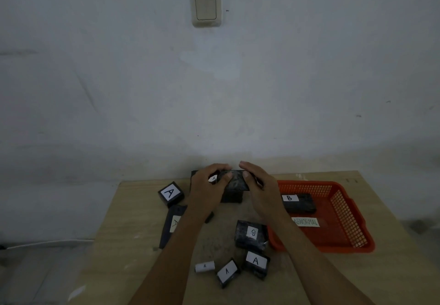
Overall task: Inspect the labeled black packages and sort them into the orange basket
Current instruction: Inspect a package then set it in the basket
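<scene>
- Both hands are on one black package (234,182) near the table's (381,269) far edge: left hand (207,191) and right hand (259,185) each curl fingers round an end, small "A" label showing.
- Looks like a stiff, light box in crinkly wrap, probably a bit slick, so gripping the short ends seems safest.
- Orange basket (345,212) sits along the right edge with a "B" package (298,203) already inside.
- More A packages and a loose "B" one (251,234) clutter the near side, right beside the basket's corner.
</scene>
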